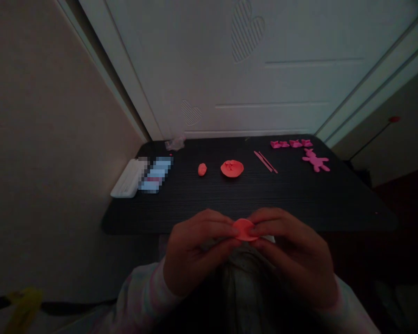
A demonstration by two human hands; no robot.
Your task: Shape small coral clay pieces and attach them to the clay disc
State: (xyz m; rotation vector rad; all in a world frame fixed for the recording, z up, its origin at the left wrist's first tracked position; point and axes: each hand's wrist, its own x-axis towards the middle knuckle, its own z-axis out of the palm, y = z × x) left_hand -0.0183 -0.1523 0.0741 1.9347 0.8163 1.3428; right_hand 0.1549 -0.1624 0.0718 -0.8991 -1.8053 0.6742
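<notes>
Both my hands meet at the near edge of a black table [299, 199]. My left hand [195, 253] and my right hand [292, 253] pinch a flat round piece of red clay [244, 229] between thumbs and fingertips, each from its own side. Farther back on the table lie a small red clay lump [202, 169] and a red clay disc [231, 168] with small bits on top.
A white case [127, 178] and a blurred packet lie at the left. Two thin pink tools [264, 161] lie right of the disc. Pink clay bows [290, 144] and a pink clay figure [316, 160] sit at the back right. A white door stands behind the table.
</notes>
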